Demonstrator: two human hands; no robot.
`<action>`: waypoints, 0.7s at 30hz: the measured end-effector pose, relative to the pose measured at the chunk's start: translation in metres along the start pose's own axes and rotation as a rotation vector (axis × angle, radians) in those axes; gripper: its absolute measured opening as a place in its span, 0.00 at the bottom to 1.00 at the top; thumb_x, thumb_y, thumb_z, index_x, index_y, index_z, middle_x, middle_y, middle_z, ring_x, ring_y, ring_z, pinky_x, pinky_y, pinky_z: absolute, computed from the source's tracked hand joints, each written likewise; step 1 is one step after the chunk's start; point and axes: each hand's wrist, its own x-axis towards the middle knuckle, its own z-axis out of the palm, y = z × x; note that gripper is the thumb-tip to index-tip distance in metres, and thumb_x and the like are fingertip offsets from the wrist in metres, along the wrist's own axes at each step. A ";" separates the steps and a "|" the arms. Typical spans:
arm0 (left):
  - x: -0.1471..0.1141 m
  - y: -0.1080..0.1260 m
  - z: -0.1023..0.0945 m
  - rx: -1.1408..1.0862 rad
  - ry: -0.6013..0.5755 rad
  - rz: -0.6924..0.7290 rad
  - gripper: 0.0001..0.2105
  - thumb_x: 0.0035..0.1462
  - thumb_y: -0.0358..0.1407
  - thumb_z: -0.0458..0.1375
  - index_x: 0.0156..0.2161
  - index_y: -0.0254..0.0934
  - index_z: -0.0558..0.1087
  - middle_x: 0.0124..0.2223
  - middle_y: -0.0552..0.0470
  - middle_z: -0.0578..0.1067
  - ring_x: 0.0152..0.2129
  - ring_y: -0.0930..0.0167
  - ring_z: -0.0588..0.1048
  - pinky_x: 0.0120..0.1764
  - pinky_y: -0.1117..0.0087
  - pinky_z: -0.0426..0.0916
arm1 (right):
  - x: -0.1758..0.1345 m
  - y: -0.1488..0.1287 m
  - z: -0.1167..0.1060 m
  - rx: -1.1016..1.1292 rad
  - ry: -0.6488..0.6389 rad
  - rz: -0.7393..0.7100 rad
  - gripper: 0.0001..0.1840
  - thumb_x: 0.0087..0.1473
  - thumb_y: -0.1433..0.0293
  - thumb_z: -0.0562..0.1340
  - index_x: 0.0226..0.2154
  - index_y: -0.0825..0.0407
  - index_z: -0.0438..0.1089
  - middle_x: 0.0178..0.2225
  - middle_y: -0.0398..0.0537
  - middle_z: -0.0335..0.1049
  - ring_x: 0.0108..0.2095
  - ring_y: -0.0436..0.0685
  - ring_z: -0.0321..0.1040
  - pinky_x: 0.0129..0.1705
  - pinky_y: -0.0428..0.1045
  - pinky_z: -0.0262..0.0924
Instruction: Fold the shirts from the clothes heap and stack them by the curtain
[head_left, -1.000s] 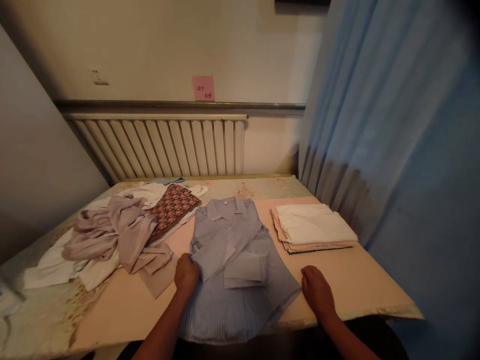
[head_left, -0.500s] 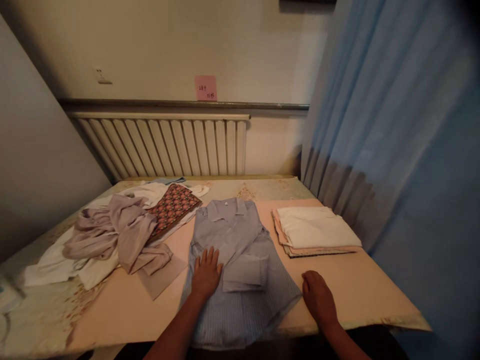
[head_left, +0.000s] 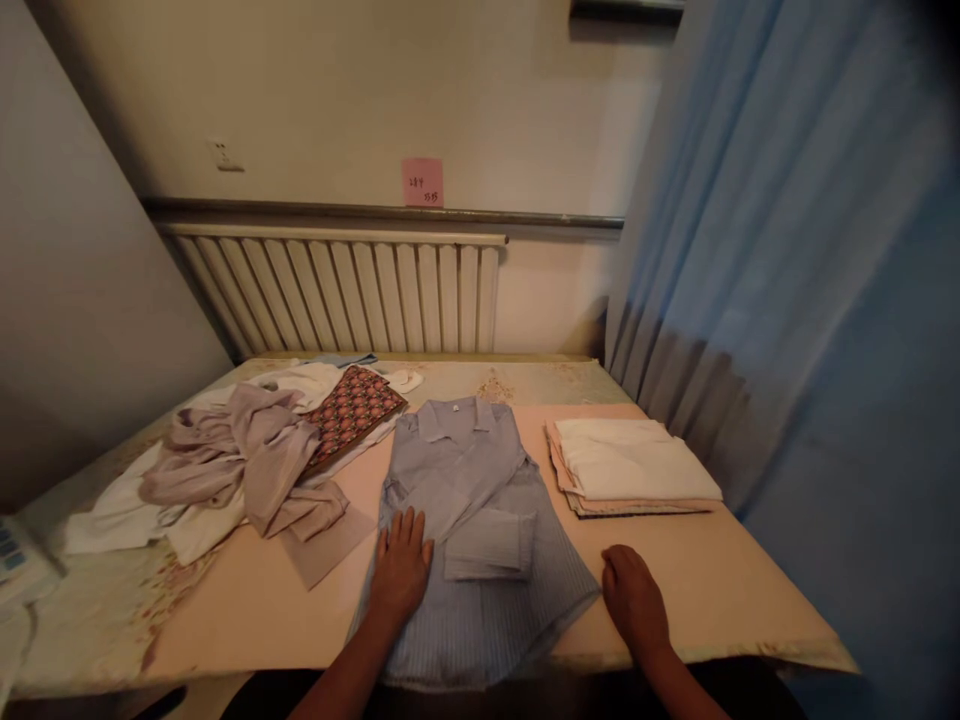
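A blue-grey striped long-sleeved shirt (head_left: 495,620) lies spread on the table, collar away from me. One sleeve is folded across its front, with the cuff end doubled back. My left hand (head_left: 403,568) rests flat on the shirt's left side, fingers stretched out. Beside the lower right corner of the hem, my right hand (head_left: 634,600) is closed, its knuckles up. The hem corner meets the edge of this hand; the curled fingers hide whatever may be in them.
Left of the shirt lies a heap of loose clothes, with a mauve garment (head_left: 277,455) on top and a red patterned cloth (head_left: 356,410) beside it. A folded stack (head_left: 634,460) with white cloth on top lies at right. A blue curtain (head_left: 750,250) hangs along the right side.
My left hand has slid slightly toward me and to the left over the shirt. The right hand keeps its place by the hem corner. The camera view has shifted a little.
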 end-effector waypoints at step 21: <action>-0.001 -0.001 0.007 0.049 0.105 0.034 0.24 0.63 0.41 0.45 0.61 0.35 0.62 0.63 0.42 0.62 0.62 0.57 0.56 0.59 0.50 0.52 | 0.090 -0.096 0.035 0.226 -0.515 0.249 0.17 0.55 0.67 0.53 0.44 0.50 0.71 0.39 0.49 0.76 0.39 0.56 0.71 0.39 0.46 0.56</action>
